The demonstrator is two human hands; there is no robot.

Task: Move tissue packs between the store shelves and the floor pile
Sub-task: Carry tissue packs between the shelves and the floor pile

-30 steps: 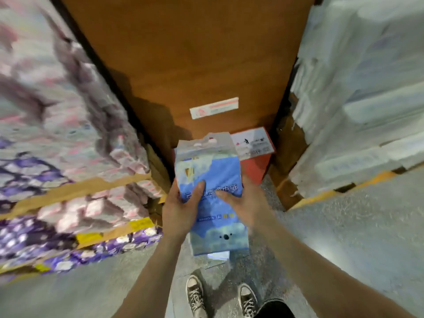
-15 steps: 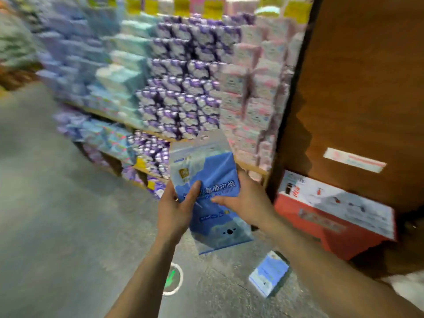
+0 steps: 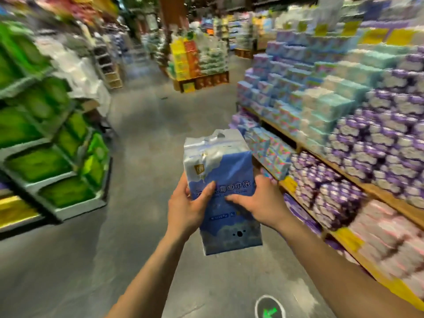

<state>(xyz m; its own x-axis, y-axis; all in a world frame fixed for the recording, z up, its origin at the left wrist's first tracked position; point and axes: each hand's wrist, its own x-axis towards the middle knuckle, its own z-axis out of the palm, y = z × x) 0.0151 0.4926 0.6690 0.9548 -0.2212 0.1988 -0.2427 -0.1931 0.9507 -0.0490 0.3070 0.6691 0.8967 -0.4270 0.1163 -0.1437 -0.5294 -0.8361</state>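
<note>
Clasping tissue pack [image 3: 223,180] beside stocked shelves [image 3: 378,195]

We stand on a grey concrete floor [image 3: 142,138] with a round sticker [image 3: 270,309] bearing a green arrow near our feet. To our left we see blurred green packages [image 3: 36,164] on a grey rack. Far ahead, yellow and orange boxes [image 3: 183,58] sit stacked beside a brown pillar [image 3: 173,10].

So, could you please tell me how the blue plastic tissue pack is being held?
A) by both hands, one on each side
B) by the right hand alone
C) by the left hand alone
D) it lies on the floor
A: the left hand and the right hand both grip the blue plastic tissue pack, above the grey floor.
</note>
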